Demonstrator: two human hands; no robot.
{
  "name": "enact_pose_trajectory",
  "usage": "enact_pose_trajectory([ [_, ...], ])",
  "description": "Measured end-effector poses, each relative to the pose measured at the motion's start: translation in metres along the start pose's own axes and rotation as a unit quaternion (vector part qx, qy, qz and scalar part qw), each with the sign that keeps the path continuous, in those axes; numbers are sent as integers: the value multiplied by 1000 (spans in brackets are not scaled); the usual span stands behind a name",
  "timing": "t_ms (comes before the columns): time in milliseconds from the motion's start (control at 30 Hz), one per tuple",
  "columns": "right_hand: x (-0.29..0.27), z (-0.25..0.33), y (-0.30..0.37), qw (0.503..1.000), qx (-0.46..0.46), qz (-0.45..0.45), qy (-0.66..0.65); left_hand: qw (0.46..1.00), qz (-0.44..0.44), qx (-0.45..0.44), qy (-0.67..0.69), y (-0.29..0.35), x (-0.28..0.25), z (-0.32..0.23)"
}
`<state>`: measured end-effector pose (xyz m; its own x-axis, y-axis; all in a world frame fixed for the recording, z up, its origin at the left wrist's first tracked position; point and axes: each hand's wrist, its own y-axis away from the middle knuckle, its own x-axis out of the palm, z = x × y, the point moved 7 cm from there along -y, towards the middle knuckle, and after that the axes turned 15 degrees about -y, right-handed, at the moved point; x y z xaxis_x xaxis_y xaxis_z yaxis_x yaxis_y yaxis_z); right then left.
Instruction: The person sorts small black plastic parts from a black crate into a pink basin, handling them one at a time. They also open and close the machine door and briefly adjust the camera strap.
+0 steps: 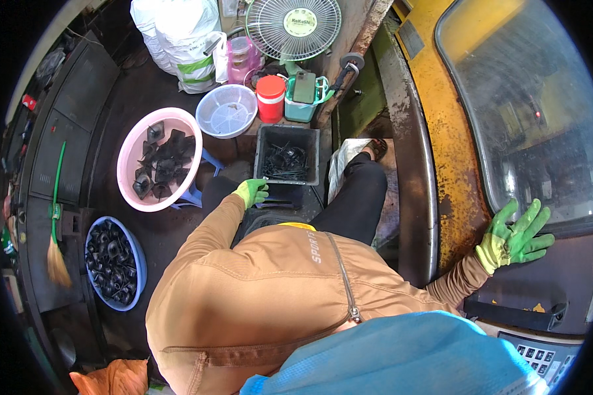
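Here: left hand point(252, 192) at near rim of black crate point(287, 163), fingers curled, grip unclear; right hand point(515, 237) splayed flat against machine window point(527, 99) lower edge; pink basin point(159, 158) beside.

My left grip point(252, 191) curls at the near rim of the black crate point(287, 155), and I cannot tell whether it pinches anything. The thin dark pieces in that crate blur into one tangle. My own chest hides the stool and my lap. The keypad point(537, 357) by my right arm is cut off at the picture's edge.
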<state>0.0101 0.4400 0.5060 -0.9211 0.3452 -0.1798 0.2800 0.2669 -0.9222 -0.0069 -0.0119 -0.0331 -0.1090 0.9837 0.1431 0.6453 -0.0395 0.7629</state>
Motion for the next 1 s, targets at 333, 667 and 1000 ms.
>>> enact_pose_trajectory([
  [333,2,1,0,1000,-7,-7,13,999,-36,-6,-4,-1,-3,0],
  [667,8,-2,1,1000,0,-3,24,1000,-23,-8,5,-1,-1,-2],
  [1000,6,1,-1,1000,-1,-6,-15,1000,-30,-2,-5,-2,-1,-2],
])
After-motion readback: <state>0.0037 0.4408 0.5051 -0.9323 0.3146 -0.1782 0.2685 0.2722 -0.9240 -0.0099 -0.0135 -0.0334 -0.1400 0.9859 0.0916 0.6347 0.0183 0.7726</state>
